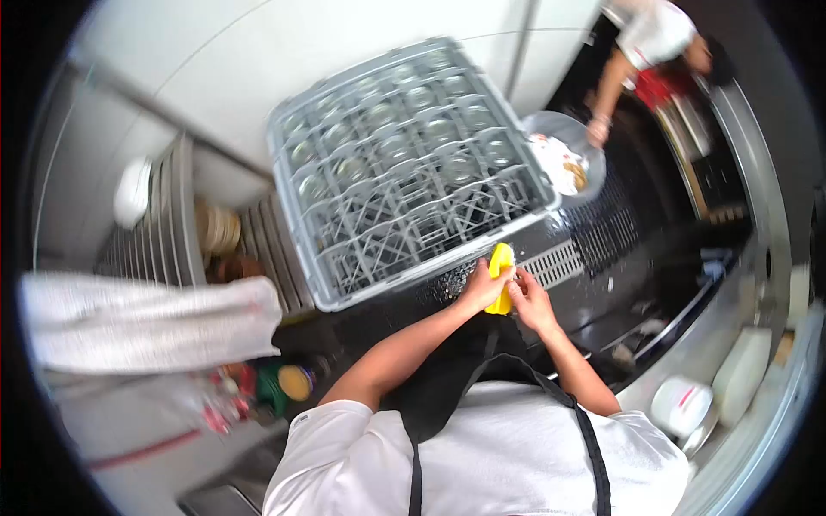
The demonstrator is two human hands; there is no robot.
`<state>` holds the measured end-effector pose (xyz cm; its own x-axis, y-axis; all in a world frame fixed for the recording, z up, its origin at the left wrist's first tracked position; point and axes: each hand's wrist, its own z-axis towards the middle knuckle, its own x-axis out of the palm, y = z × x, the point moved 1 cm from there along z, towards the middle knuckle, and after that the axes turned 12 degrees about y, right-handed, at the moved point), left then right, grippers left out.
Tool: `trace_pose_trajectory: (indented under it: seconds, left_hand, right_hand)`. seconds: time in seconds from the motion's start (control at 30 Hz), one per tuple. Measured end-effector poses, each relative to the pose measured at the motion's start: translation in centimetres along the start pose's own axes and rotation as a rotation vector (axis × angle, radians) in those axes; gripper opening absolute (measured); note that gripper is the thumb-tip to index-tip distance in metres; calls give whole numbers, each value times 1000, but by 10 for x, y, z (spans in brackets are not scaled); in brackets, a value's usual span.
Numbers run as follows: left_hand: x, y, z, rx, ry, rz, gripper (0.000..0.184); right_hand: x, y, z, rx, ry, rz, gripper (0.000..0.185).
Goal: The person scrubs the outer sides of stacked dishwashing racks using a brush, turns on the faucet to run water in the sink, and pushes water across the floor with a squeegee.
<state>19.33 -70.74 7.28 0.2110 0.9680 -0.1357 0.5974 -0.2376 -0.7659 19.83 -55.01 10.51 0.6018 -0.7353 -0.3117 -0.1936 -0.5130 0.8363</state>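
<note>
My left hand (483, 288) is closed round a yellow object (499, 279), perhaps a sponge or cloth, in front of my apron. My right hand (529, 301) meets it from the right, its fingers bent at the object's edge beside something whitish; exactly what those fingers grip is too small to tell. Just beyond both hands, a grey dish rack (297, 219) holds several upturned clear glasses (396, 146) in its far rows, while the near compartments show bare grid.
A co-worker (658, 34) reaches toward a grey bin (594, 185) holding white and brown waste. A white cloth (146, 331) hangs at the left near shelves (176, 215). White containers (681, 404) stand lower right. A floor drain grate (555, 264) lies beyond my hands.
</note>
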Motion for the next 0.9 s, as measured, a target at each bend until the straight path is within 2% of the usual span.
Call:
trace_pose_trajectory:
  seconds: [0.03, 0.07, 0.17, 0.2, 0.23, 0.3, 0.37, 0.43, 0.47, 0.5, 0.53, 0.57, 0.6, 0.63, 0.7, 0.77, 0.83, 0.9]
  left_hand:
    - [7, -11, -1, 88, 72, -86, 75]
    - [13, -22, -5, 114, 126, -28, 74]
    - [33, -33, 7, 280, 189, -16, 76]
    - [42, -14, 27, 328, 266, -60, 73]
    - [27, -44, 4, 331, 372, 56, 70]
    - [14, -76, -23, 484, 516, 64, 62]
    - [-8, -99, -27, 480, 575, 329, 48]
    - [-39, -140, -38, 834, 440, 693, 37]
    - [-52, -154, -30, 1126, 262, 932, 33]
    - [-64, -160, -14, 1282, 159, 1001, 32]
    - [-73, -158, 6, 1303, 118, 1062, 39]
    - [-78, -149, 29, 1120, 195, 1162, 56]
    - [-85, -136, 51, 936, 273, 1275, 67]
    - [-87, -134, 63, 866, 318, 1280, 70]
    - [-84, -132, 48, 965, 295, 1198, 66]
    - [-83, -138, 43, 868, 307, 1192, 62]
    - [-81, -138, 38, 870, 296, 1101, 56]
    - [-85, -136, 50, 869, 360, 999, 55]
  right_hand:
    - [9, -8, -10, -80, -107, 165, 72]
    - [17, -21, -15, -126, -221, 94, 75]
    - [28, -44, -1, -342, -444, 336, 74]
    - [28, -36, -3, -258, -543, 285, 79]
    - [24, -10, -10, -182, -579, 443, 81]
    - [19, 2, -9, -227, -750, 425, 77]
    - [25, 1, 0, -305, -844, 623, 72]
    - [35, 20, 1, -416, -855, 857, 68]
    - [44, 28, 2, -403, -877, 850, 66]
    - [55, 36, 5, -386, -898, 842, 64]
    - [64, 45, 8, -340, -836, 869, 65]
    - [80, 53, 13, -298, -772, 902, 65]
    - [108, 52, 33, -356, -895, 870, 66]
    - [134, 52, 54, -410, -1015, 828, 66]
    - [193, 77, 70, -391, -1065, 874, 70]
    - [235, 108, 61, -315, -1177, 815, 73]
    - [228, 119, 61, -333, -1253, 592, 77]
    - [175, 91, 85, -303, -1221, 801, 81]
